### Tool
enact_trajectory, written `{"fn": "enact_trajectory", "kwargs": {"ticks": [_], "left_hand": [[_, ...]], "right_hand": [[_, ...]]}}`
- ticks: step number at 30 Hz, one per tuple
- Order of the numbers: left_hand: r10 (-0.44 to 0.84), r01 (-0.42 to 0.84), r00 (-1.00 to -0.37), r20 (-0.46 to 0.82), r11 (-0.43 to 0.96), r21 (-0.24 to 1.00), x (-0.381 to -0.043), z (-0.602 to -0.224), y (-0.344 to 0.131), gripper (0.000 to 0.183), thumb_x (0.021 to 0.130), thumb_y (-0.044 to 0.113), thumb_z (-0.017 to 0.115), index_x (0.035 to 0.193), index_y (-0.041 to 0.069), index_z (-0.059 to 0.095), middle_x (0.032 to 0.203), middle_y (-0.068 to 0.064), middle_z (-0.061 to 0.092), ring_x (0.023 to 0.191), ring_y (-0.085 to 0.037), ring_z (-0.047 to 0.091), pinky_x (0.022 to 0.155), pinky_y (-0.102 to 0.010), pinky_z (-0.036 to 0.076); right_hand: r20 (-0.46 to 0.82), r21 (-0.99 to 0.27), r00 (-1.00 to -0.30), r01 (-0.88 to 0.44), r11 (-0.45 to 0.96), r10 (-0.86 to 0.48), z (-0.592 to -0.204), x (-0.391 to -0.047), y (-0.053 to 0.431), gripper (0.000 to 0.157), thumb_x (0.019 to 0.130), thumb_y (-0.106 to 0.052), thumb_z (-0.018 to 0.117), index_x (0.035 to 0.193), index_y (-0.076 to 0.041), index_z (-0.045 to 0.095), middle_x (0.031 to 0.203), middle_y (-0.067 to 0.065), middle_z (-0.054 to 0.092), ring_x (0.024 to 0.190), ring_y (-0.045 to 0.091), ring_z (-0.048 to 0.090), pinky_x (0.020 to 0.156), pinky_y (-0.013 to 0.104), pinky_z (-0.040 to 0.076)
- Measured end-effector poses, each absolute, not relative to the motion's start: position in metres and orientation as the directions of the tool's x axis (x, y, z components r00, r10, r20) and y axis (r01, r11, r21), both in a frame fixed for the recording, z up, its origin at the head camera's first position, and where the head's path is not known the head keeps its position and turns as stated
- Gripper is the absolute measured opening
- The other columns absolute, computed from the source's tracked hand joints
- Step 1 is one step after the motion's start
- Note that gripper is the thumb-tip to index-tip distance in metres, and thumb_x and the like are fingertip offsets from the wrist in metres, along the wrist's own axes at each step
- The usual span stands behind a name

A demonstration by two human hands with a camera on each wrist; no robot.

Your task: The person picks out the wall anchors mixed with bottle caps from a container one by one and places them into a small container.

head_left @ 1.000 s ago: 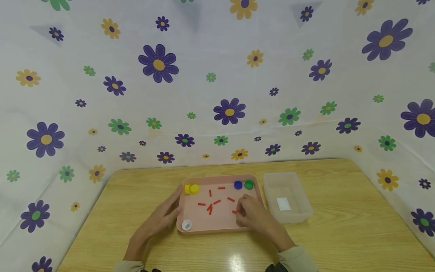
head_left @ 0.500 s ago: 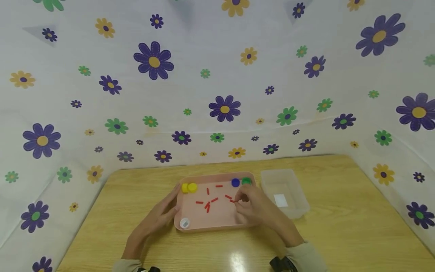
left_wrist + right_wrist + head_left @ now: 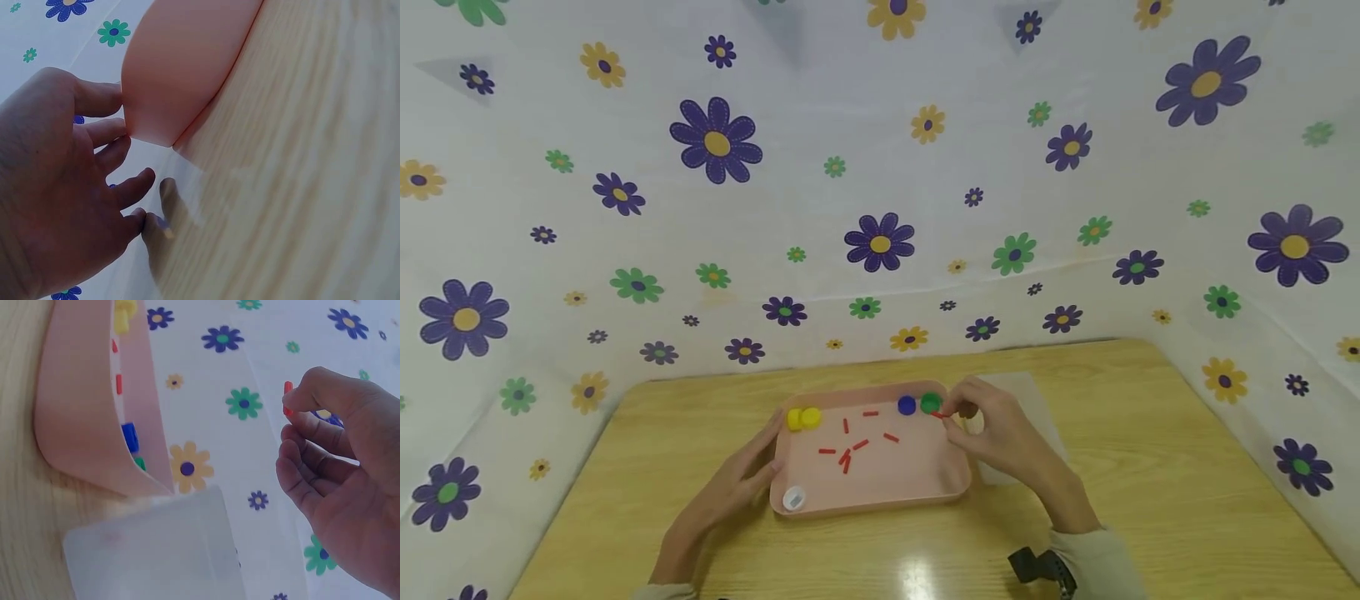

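A small red stick (image 3: 939, 415) is pinched between the thumb and forefinger of my right hand (image 3: 1007, 429), raised at the tray's right edge near the green cap (image 3: 931, 403). In the right wrist view the red stick (image 3: 288, 399) juts upright past the thumb. My left hand (image 3: 733, 483) touches the outer left wall of the pink tray (image 3: 910, 479), its fingers loosely extended in the left wrist view. Several similar red sticks (image 3: 861, 444) lie scattered over the tray floor. A blue cap (image 3: 907, 405) sits beside the green one.
Two yellow caps (image 3: 810, 418) occupy the tray's far left corner, and a white round piece (image 3: 793, 498) its near left corner. Right of the tray stands a translucent plastic box (image 3: 1018, 385), partly covered by my right hand. A flowered cloth (image 3: 820, 208) hangs behind the wooden table (image 3: 1165, 467).
My right hand has lifted the red stick from the tray's right part and carried it up and away toward the far right corner. The left hand stays at the tray's side.
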State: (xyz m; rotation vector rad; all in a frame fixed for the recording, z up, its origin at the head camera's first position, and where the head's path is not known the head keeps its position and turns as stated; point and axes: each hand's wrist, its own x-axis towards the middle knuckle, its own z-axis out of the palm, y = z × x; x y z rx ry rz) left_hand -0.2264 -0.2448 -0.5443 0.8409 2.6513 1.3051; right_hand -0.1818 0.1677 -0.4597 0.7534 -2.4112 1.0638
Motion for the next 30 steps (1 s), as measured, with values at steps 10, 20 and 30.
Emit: {"fn": "enact_trajectory", "kwargs": {"ticks": [10,20,30], "left_hand": [[0.493,0.486,-0.838,0.235,0.477,0.733,-0.214,-0.548,-0.259,0.065,0.107,0.014,0.055,0.163,0.005,0.024,0.169,-0.017,0.018,0.151,-0.046,0.019,0.113,-0.004,0.009],[0.518,0.493,-0.825,0.225,0.467,0.734,-0.223,-0.544,-0.249,0.064,0.109,0.019,0.051,0.164,0.009,0.021,0.170,-0.012,0.015,0.154,-0.042,0.017,0.113,-0.004,0.010],[0.513,0.477,-0.832,0.210,0.469,0.743,-0.227,-0.544,-0.243,0.065,0.108,0.019,0.053,0.164,0.008,0.022,0.170,-0.012,0.015,0.153,-0.044,0.017,0.111,-0.002,0.010]], "right_hand": [[0.590,-0.554,-0.771,-0.602,0.575,-0.238,-0.466,-0.188,0.195,0.023,0.083,0.008,0.076,0.091,-0.012,0.069,0.088,-0.005,0.063,0.077,0.014,0.057,0.068,0.023,0.055],[0.610,-0.522,-0.780,-0.528,0.670,-0.140,-0.467,-0.187,0.230,0.021,0.080,0.010,0.076,0.088,-0.008,0.068,0.085,-0.003,0.064,0.074,0.015,0.059,0.066,0.023,0.055],[0.556,-0.560,-0.825,-0.463,0.687,-0.103,-0.470,-0.188,0.245,0.018,0.081,0.007,0.076,0.088,-0.008,0.069,0.083,-0.003,0.063,0.073,0.017,0.059,0.065,0.034,0.057]]}}
